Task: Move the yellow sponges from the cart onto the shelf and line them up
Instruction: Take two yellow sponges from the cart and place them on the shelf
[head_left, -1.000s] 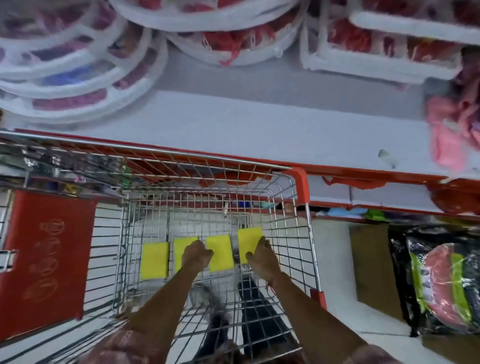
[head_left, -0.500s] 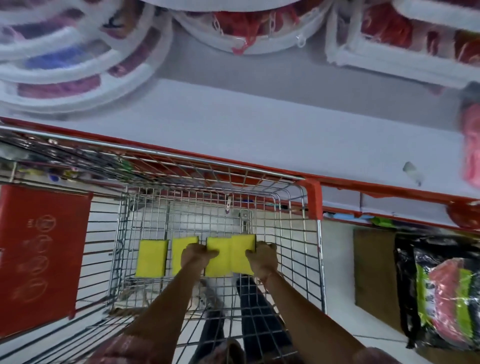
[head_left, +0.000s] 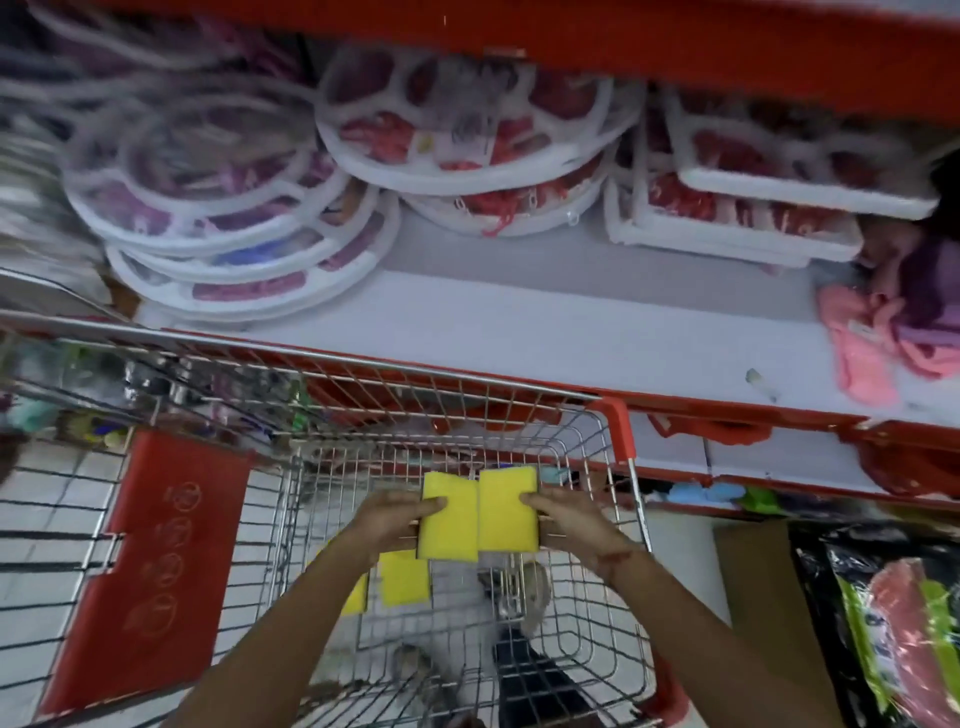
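Observation:
Two yellow sponges are held side by side above the wire cart (head_left: 618, 431). My left hand (head_left: 387, 525) grips the left sponge (head_left: 449, 519) and my right hand (head_left: 569, 522) grips the right sponge (head_left: 508, 512). Two more yellow sponges lie on the cart's floor below my left forearm: one (head_left: 402, 579) in plain sight, the other (head_left: 357, 597) mostly hidden by the arm. The white shelf (head_left: 545, 332) with its red front edge runs just beyond the cart.
Stacks of round white packs (head_left: 234, 244) and rectangular white packs (head_left: 727, 208) with red contents fill the back of the shelf. Pink and purple cloths (head_left: 883, 338) lie at its right end. A red cart flap (head_left: 156, 561) stands left; a black bag (head_left: 893, 623) sits on the floor right.
Both hands closed on two sponges that lay on the cart floor and lifted them together. The view tilted up, showing more of the shelf.

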